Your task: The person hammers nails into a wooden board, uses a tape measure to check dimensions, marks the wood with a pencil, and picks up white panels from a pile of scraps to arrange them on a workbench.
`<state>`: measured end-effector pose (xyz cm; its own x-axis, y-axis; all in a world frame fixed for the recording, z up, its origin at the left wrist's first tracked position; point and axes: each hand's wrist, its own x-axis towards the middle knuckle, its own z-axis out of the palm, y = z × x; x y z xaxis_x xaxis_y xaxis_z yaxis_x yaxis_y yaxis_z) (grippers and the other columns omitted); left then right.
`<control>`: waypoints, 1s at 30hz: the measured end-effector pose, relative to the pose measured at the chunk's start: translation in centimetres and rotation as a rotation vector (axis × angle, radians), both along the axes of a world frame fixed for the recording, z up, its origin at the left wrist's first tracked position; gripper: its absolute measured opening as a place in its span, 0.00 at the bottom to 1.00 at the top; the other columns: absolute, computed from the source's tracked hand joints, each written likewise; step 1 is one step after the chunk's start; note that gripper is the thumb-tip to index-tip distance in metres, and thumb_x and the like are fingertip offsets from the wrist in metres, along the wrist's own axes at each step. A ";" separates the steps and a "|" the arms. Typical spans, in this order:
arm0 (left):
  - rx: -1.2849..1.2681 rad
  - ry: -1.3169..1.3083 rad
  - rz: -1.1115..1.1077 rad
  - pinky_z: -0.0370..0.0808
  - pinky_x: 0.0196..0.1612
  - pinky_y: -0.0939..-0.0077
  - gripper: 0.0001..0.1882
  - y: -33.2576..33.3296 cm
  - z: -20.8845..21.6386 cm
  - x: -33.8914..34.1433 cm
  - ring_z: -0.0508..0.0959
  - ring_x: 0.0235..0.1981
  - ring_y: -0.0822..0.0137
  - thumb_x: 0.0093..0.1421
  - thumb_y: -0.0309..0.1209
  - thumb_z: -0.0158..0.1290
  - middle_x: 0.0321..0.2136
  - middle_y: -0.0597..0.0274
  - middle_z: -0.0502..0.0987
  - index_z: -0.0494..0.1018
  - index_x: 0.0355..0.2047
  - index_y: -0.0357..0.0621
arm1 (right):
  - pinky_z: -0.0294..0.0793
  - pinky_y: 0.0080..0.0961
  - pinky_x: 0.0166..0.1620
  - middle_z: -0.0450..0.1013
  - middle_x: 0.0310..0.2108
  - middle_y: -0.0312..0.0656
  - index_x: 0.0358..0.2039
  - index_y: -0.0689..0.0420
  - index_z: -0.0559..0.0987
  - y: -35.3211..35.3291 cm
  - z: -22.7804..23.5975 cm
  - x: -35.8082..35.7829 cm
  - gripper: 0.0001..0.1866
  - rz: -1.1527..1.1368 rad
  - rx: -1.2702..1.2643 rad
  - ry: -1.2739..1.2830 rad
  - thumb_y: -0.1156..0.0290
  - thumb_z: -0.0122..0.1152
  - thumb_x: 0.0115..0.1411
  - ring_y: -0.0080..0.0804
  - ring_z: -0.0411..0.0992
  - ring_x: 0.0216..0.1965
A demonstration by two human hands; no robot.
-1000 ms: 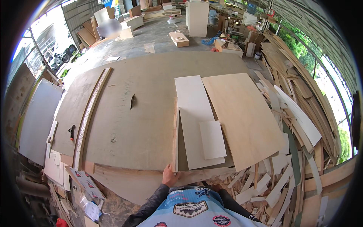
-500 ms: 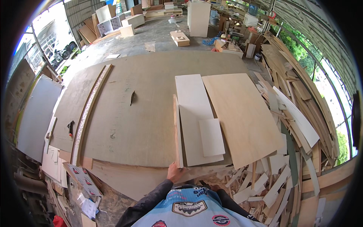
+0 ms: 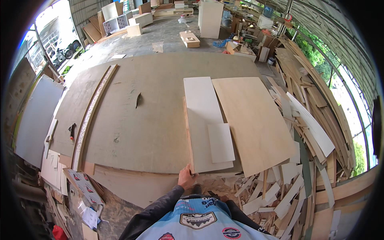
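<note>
My left hand [image 3: 187,178] is at the near table edge, its fingers closed round the near end of a narrow wood strip [image 3: 187,134]. This strip runs along the left side of a long white panel [image 3: 203,104]. A smaller white board [image 3: 220,143] lies on the panel's near part. To the right is a wide plywood sheet [image 3: 256,124] with a pale wood face. Close to my waist is my right hand [image 3: 225,197], dim and partly hidden; its fingers cannot be made out.
The large worktable [image 3: 140,140] carries a long speckled strip [image 3: 94,114], a dark hand tool [image 3: 72,131] and a small dark piece [image 3: 138,100]. Wood offcuts [image 3: 286,192] pile up on the right floor. A white panel [image 3: 39,120] leans at the left.
The narrow strip has turned against the long white panel, and its white side face is now mostly out of sight. My left hand stays on its near end. The view has shifted slightly.
</note>
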<state>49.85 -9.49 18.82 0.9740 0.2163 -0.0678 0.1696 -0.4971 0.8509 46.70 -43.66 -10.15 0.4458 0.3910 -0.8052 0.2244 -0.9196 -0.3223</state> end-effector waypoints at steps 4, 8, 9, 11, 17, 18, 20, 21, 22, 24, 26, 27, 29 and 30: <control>0.026 -0.103 0.013 0.73 0.40 0.54 0.25 0.6 -1.0 -0.7 0.76 0.37 0.44 0.49 0.34 0.60 0.34 0.41 0.76 0.69 0.46 0.37 | 0.55 0.55 0.60 0.73 0.50 0.57 0.47 0.48 0.77 0.4 -1.2 0.1 0.27 -0.013 0.012 0.019 0.46 0.36 0.61 0.53 0.69 0.55; 0.008 -0.111 -0.010 0.75 0.39 0.59 0.25 0.0 -1.1 -0.3 0.77 0.35 0.49 0.49 0.34 0.61 0.34 0.44 0.76 0.70 0.45 0.36 | 0.57 0.50 0.60 0.73 0.49 0.57 0.49 0.49 0.78 -1.9 -4.4 0.2 0.30 -0.174 -0.030 0.000 0.44 0.36 0.61 0.54 0.69 0.55; -0.019 -0.084 -0.003 0.75 0.39 0.61 0.25 -0.1 -1.1 -0.4 0.77 0.34 0.50 0.49 0.34 0.62 0.34 0.46 0.76 0.70 0.46 0.36 | 0.58 0.50 0.60 0.73 0.49 0.58 0.49 0.50 0.78 -1.8 -4.3 0.2 0.31 -0.176 -0.031 0.000 0.43 0.36 0.61 0.54 0.69 0.55; -0.071 -0.045 -0.003 0.76 0.39 0.63 0.28 -0.2 -1.1 -0.4 0.78 0.33 0.52 0.48 0.34 0.62 0.34 0.47 0.76 0.69 0.48 0.35 | 0.59 0.48 0.60 0.73 0.49 0.58 0.49 0.53 0.77 -1.9 -3.6 0.4 0.33 -0.191 -0.038 -0.009 0.42 0.36 0.60 0.54 0.69 0.56; -0.101 0.054 0.021 0.77 0.37 0.67 0.35 1.2 -2.5 -1.9 0.80 0.31 0.56 0.47 0.34 0.63 0.34 0.47 0.76 0.66 0.55 0.33 | 0.61 0.48 0.59 0.73 0.47 0.60 0.49 0.53 0.77 0.7 3.4 0.5 0.31 -0.144 0.040 0.029 0.44 0.37 0.62 0.56 0.70 0.53; -0.100 0.079 0.004 0.77 0.37 0.67 0.36 0.9 -1.9 -1.8 0.80 0.31 0.57 0.47 0.34 0.63 0.34 0.47 0.76 0.66 0.56 0.33 | 0.61 0.48 0.59 0.73 0.47 0.60 0.49 0.53 0.77 0.2 3.4 0.5 0.30 -0.194 0.006 0.029 0.44 0.37 0.62 0.56 0.71 0.53; -0.103 0.084 -0.014 0.78 0.36 0.68 0.36 0.6 -1.5 -1.6 0.80 0.31 0.57 0.47 0.34 0.64 0.34 0.47 0.77 0.66 0.56 0.33 | 0.63 0.48 0.58 0.74 0.46 0.61 0.48 0.52 0.77 -0.7 2.5 0.5 0.28 -0.286 -0.057 0.028 0.46 0.37 0.63 0.56 0.71 0.51; -0.100 0.074 -0.002 0.78 0.36 0.68 0.36 0.9 -1.8 -2.0 0.80 0.31 0.57 0.47 0.34 0.64 0.34 0.47 0.77 0.66 0.55 0.32 | 0.63 0.47 0.58 0.74 0.46 0.61 0.47 0.53 0.78 -0.2 2.7 0.4 0.29 -0.211 -0.019 0.013 0.46 0.36 0.63 0.55 0.71 0.52; -0.096 0.066 0.012 0.78 0.35 0.68 0.36 1.2 -2.0 -2.5 0.80 0.31 0.57 0.47 0.33 0.64 0.34 0.47 0.77 0.66 0.55 0.32 | 0.63 0.47 0.58 0.73 0.46 0.61 0.46 0.54 0.78 0.2 2.9 0.3 0.29 -0.136 0.020 -0.001 0.46 0.36 0.63 0.54 0.71 0.52; -0.108 0.069 0.029 0.78 0.36 0.68 0.35 1.3 -1.9 -2.9 0.80 0.31 0.57 0.47 0.33 0.64 0.34 0.47 0.77 0.67 0.55 0.32 | 0.63 0.46 0.58 0.73 0.46 0.61 0.44 0.56 0.79 0.1 2.2 0.0 0.30 -0.101 0.033 -0.009 0.46 0.36 0.63 0.53 0.71 0.52; -0.101 0.048 -0.004 0.78 0.35 0.69 0.32 0.5 -1.1 -2.2 0.80 0.30 0.58 0.48 0.33 0.64 0.34 0.48 0.78 0.67 0.52 0.32 | 0.64 0.45 0.57 0.74 0.46 0.60 0.43 0.57 0.79 -1.7 -0.7 0.0 0.31 -0.199 -0.022 -0.011 0.46 0.36 0.62 0.52 0.71 0.52; -0.070 0.045 -0.010 0.78 0.35 0.70 0.29 0.7 -1.1 -2.4 0.80 0.29 0.60 0.49 0.33 0.63 0.33 0.49 0.78 0.68 0.50 0.32 | 0.65 0.45 0.57 0.74 0.46 0.60 0.42 0.57 0.80 -1.5 -0.9 -0.1 0.31 -0.185 -0.014 -0.024 0.46 0.36 0.62 0.52 0.71 0.53; -0.037 0.051 -0.023 0.78 0.34 0.70 0.25 0.9 -1.0 -2.4 0.80 0.28 0.62 0.51 0.32 0.63 0.32 0.50 0.78 0.69 0.46 0.32 | 0.66 0.44 0.56 0.74 0.46 0.60 0.42 0.58 0.80 -1.3 -1.2 -0.2 0.31 -0.163 0.000 -0.053 0.45 0.36 0.62 0.53 0.71 0.53; -0.035 0.061 -0.031 0.78 0.34 0.71 0.25 0.9 -1.1 -2.4 0.80 0.28 0.63 0.51 0.32 0.63 0.32 0.50 0.78 0.70 0.46 0.32 | 0.67 0.44 0.55 0.74 0.46 0.60 0.42 0.58 0.80 -1.2 -1.1 -0.2 0.31 -0.154 -0.004 -0.056 0.45 0.36 0.62 0.53 0.71 0.53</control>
<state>47.43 -8.59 17.74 0.9740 0.1828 -0.1337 0.2064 -0.4731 0.8565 46.47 -44.90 -11.28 0.5445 0.3117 -0.7787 0.0980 -0.9457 -0.3099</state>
